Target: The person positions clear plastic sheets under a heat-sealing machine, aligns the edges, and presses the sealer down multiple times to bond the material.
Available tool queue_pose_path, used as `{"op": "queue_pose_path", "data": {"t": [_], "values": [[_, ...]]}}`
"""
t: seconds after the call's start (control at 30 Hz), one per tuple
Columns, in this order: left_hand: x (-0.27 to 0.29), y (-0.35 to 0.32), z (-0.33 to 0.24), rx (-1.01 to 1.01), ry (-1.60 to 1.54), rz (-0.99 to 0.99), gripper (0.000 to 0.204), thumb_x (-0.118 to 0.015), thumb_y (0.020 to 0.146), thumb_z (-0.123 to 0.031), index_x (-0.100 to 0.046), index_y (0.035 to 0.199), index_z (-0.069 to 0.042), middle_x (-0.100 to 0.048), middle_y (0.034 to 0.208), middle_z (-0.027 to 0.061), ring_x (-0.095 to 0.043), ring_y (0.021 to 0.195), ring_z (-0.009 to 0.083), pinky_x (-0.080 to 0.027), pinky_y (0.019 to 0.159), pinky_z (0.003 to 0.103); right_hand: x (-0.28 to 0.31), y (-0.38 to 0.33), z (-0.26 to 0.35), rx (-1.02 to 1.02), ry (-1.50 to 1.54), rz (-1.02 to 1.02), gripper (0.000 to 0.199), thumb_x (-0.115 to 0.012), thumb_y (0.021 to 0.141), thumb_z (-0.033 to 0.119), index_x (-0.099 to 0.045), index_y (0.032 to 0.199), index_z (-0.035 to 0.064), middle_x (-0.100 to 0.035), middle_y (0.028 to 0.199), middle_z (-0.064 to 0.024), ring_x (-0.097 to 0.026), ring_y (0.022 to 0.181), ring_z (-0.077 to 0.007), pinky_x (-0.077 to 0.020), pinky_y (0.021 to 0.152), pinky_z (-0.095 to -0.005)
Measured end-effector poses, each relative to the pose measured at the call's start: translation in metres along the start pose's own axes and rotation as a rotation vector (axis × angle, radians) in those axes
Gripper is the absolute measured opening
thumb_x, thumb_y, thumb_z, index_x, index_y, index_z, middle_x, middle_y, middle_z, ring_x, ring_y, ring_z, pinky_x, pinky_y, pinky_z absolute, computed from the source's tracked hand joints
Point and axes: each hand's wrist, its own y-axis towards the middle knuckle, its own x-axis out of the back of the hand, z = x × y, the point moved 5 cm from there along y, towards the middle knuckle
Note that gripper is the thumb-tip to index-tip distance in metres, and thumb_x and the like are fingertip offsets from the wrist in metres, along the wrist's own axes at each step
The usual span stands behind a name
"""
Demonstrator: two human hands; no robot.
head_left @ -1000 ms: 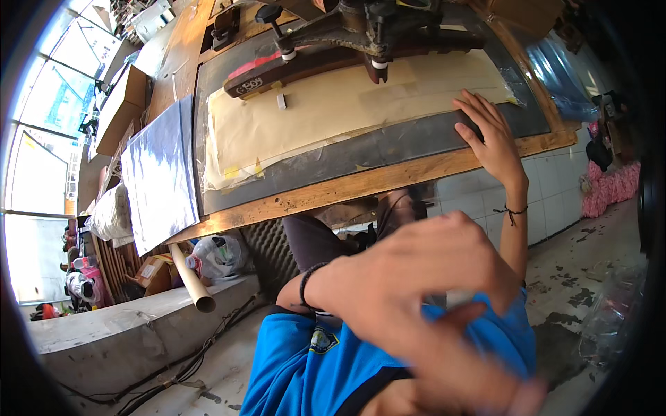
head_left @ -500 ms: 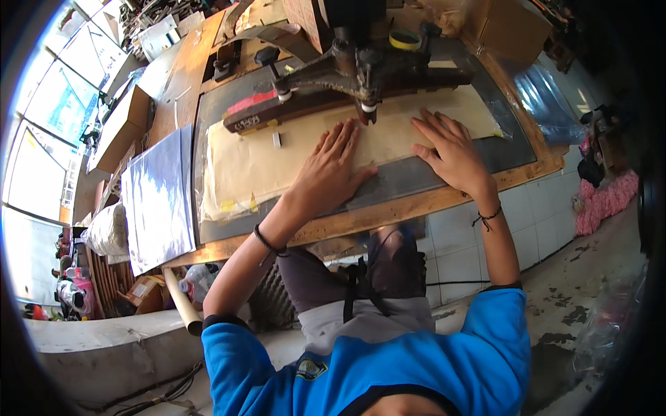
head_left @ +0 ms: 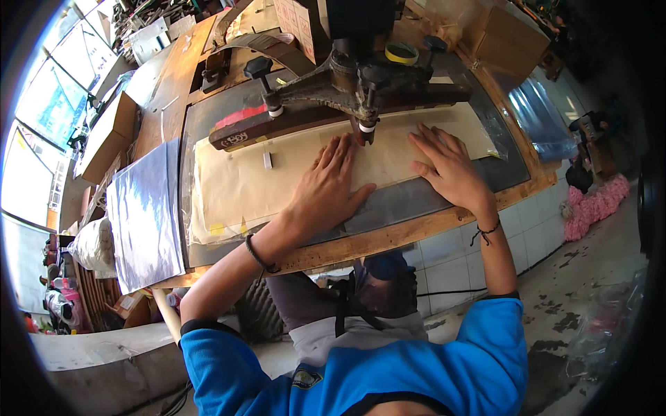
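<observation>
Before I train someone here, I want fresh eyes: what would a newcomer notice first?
Probably the left hand and right hand, palms down on the tan sheet mid-bench. Just beyond them, a dark metal machine head stands over a long dark bar along the sheet's far side. At far right, a bright pink bundle stands out.

We see white hand-drawn lettering (head_left: 234, 139) on the dark bar (head_left: 305, 118), at its end toward the table's (head_left: 388, 236) left edge. Red print marks a carton (head_left: 297, 24) toward the far edge. The blue shirt's (head_left: 416, 367) badge (head_left: 306, 378) is too small for us to read.
</observation>
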Motion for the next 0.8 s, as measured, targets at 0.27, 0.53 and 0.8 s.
{"op": "queue_pose_path", "data": {"t": [0.27,0.53,0.8], "values": [[-0.005,0.01,0.001,-0.08,0.009,-0.032,0.065,-0.064,0.099,-0.036,-0.05,0.143,0.009,-0.049,0.152,0.0293,-0.043,0.145,0.0434,-0.037,0.12,0.046,0.008,0.008,-0.005,-0.037,0.004,-0.043,0.061,-0.062,0.1,0.044,-0.053,0.148,0.0079,-0.047,0.158,-0.0144,-0.044,0.143,-0.0379,-0.0361,0.118,-0.0492],[0.003,0.007,-0.009,-0.036,-0.061,-0.064,0.068,-0.071,0.094,-0.039,-0.055,0.14,0.009,-0.052,0.148,0.031,-0.045,0.143,0.044,-0.038,0.12,0.047,0.009,-0.009,0.0,0.029,-0.108,0.015,0.064,-0.057,0.102,0.051,-0.052,0.148,0.0071,-0.046,0.158,-0.0172,-0.043,0.144,-0.0402,-0.0366,0.118,-0.0506],[0.0,0.011,0.0,-0.04,-0.057,-0.039,0.06,-0.068,0.096,-0.03,-0.054,0.139,0.01,-0.05,0.15,0.0311,-0.046,0.143,0.0444,-0.038,0.12,0.048,0.012,0.009,-0.006,0.057,-0.069,0.083,0.066,-0.059,0.101,0.049,-0.048,0.151,0.0077,-0.043,0.16,-0.0188,-0.04,0.145,-0.0419,-0.038,0.118,-0.05]]}}
